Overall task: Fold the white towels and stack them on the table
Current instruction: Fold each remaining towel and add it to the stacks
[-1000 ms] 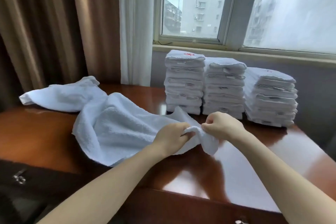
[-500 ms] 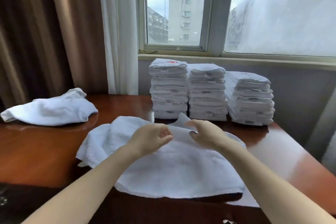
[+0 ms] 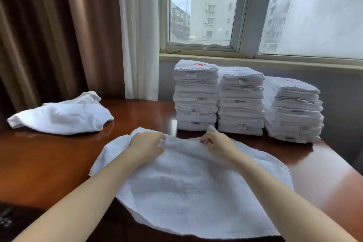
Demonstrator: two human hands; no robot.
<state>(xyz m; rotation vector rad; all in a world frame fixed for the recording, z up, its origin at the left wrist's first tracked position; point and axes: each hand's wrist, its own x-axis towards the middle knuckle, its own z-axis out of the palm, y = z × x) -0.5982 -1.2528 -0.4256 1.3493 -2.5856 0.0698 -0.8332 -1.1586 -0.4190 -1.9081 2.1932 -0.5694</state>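
a glossy reddish-brown table (image 3: pixel 59 159) stands under a window (image 3: pixel 204 12) that looks onto grey apartment blocks (image 3: pixel 212 10). an open white towel (image 3: pixel 196 192) lies spread flat on the table under both forearms, its near edge hanging over the table's front.

the left hand (image 3: pixel 146 144) grips the towel's far edge with curled fingers. the right hand (image 3: pixel 218 144) pinches the same edge just to its right, and a small corner of cloth stands up past its knuckles. the edge is raised in a low ridge between the two hands.

half a second ago the hands were nearly touching over the middle of that edge; now they are apart along it. a second ago the towel trailed off in a heap to the left of the left hand; now it lies wide and smooth.

just beyond the right hand stand three stacks of folded towels (image 3: pixel 240 102), side by side and touching. the top towel of the stack nearest the left hand carries a red emblem (image 3: pixel 199 64). small sewn tags (image 3: pixel 202 100) show on many folds, but their print is too small to read.

well off to the left of the left hand lies a crumpled towel (image 3: pixel 62 115). behind it hang a brown curtain (image 3: pixel 39 35) and a white sheer curtain (image 3: pixel 139 31).
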